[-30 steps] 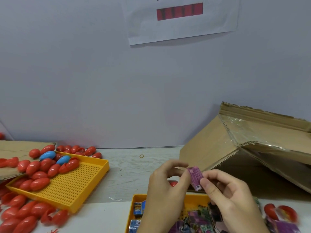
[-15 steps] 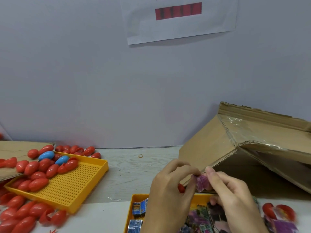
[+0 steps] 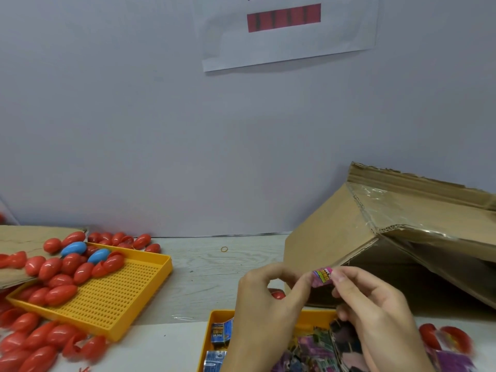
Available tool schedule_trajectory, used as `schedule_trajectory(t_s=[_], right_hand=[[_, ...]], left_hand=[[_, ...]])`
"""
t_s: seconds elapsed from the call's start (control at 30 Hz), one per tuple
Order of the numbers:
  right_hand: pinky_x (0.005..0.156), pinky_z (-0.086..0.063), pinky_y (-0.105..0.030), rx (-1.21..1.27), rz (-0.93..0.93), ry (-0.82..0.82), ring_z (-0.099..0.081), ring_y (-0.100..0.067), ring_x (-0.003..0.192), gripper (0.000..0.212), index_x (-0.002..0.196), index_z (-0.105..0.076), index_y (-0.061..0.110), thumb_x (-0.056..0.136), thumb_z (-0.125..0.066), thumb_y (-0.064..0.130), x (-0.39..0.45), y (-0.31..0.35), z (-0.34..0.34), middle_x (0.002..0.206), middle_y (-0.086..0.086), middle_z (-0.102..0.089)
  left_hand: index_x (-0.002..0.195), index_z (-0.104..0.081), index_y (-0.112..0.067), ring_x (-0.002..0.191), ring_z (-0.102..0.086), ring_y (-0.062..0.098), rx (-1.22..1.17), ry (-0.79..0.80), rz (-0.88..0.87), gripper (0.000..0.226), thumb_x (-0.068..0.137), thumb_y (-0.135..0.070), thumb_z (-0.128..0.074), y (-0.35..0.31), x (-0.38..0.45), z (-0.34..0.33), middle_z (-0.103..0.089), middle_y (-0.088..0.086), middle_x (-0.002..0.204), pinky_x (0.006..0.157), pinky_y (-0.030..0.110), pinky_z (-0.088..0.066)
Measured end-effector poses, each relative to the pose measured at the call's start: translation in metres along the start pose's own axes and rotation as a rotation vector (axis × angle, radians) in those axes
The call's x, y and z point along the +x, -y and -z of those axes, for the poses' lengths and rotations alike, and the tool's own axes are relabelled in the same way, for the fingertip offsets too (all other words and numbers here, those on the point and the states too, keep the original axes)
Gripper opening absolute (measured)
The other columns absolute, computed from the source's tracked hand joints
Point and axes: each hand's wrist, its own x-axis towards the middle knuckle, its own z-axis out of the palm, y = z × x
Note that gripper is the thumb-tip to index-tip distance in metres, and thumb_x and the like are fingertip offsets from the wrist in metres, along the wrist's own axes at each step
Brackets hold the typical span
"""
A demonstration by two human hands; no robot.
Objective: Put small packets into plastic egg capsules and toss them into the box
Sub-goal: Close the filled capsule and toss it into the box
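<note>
Packet [image 3: 322,276] raised slightly since half a second ago, now showing pink printed face, pinched between left hand [image 3: 271,304] and right hand [image 3: 375,310] fingertips, red capsule [image 3: 277,294] tucked under left palm, cardboard box [image 3: 375,237] just behind.

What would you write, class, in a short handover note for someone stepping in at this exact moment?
Left hand and right hand: both pinch one small pink packet, held above the near yellow tray of packets.
A red capsule shows behind the left hand; whether it is held is unclear.
Empty capsules fill the left perforated tray.
Cardboard box lies open at right.
Left: put this packet in a capsule, close it, toss it into the box.
</note>
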Motion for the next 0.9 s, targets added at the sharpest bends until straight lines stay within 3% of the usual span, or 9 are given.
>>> schedule_trajectory(t_s=[0.1, 0.23, 0.33, 0.5, 0.67, 0.77, 0.9], right_hand=[[0.061, -0.039, -0.033, -0.015, 0.016, 0.035, -0.049, -0.017, 0.058, 0.034, 0.080, -0.076, 0.025, 0.059, -0.064, 0.049, -0.003, 0.005, -0.002, 0.056, 0.002, -0.057], [0.070, -0.038, -0.027, -0.160, 0.066, 0.105, -0.055, 0.000, 0.058, 0.010, 0.078, -0.076, 0.031, 0.079, -0.066, 0.030, -0.007, 0.008, -0.004, 0.053, 0.008, -0.060], [0.064, -0.037, -0.025, -0.227, 0.096, 0.103, -0.053, 0.002, 0.054, 0.018, 0.072, -0.074, 0.027, 0.087, -0.064, 0.022, -0.008, 0.007, -0.004, 0.049, 0.009, -0.056], [0.063, -0.035, -0.025, -0.245, 0.105, 0.128, -0.052, 0.000, 0.056, 0.017, 0.073, -0.073, 0.023, 0.086, -0.062, 0.025, -0.009, 0.008, -0.004, 0.052, 0.006, -0.056], [0.061, -0.040, -0.028, -0.358, 0.148, 0.172, -0.053, -0.007, 0.057, 0.035, 0.069, -0.068, 0.020, 0.077, -0.055, 0.052, -0.010, 0.005, -0.005, 0.056, 0.001, -0.057], [0.060, -0.046, -0.025, -0.489, 0.210, 0.098, -0.059, -0.008, 0.062, 0.027, 0.066, -0.068, 0.020, 0.085, -0.062, 0.039, -0.008, 0.000, -0.005, 0.063, 0.001, -0.063], [0.055, -0.040, -0.015, -0.503, 0.244, 0.061, -0.057, -0.009, 0.064, 0.027, 0.061, -0.067, 0.021, 0.087, -0.063, 0.027, -0.007, -0.004, -0.005, 0.066, 0.003, -0.061]], left_hand=[[0.062, -0.073, -0.035, 0.048, -0.054, -0.001, -0.069, 0.044, 0.046, 0.027, 0.086, -0.045, -0.066, -0.003, -0.001, 0.001, -0.061, -0.014, 0.053, 0.057, 0.015, -0.040], [0.076, -0.078, -0.027, 0.044, -0.056, 0.003, -0.171, 0.042, 0.101, 0.030, 0.089, -0.047, -0.059, -0.004, -0.001, 0.001, -0.059, -0.011, 0.047, 0.061, 0.019, -0.047], [0.083, -0.078, -0.026, 0.044, -0.056, 0.002, -0.187, 0.048, 0.128, 0.028, 0.089, -0.046, -0.060, -0.003, -0.001, 0.000, -0.059, -0.012, 0.047, 0.059, 0.019, -0.047], [0.072, -0.072, -0.033, 0.049, -0.052, 0.005, -0.080, 0.044, 0.114, 0.021, 0.090, -0.042, -0.065, -0.002, -0.002, -0.002, -0.061, -0.017, 0.056, 0.069, 0.031, -0.041], [0.069, -0.069, -0.032, 0.051, -0.052, 0.007, -0.020, 0.010, 0.085, 0.027, 0.094, -0.038, -0.061, 0.000, 0.000, -0.004, -0.067, -0.010, 0.070, 0.060, 0.029, -0.043], [0.065, -0.067, -0.038, 0.051, -0.051, 0.008, -0.026, -0.001, 0.091, 0.032, 0.095, -0.036, -0.059, 0.000, 0.000, -0.005, -0.067, -0.005, 0.071, 0.059, 0.030, -0.044], [0.056, -0.065, -0.034, 0.043, -0.050, 0.006, -0.097, -0.023, 0.181, 0.041, 0.096, -0.035, -0.056, 0.000, 0.000, -0.003, -0.060, -0.006, 0.055, 0.057, 0.025, -0.044]])
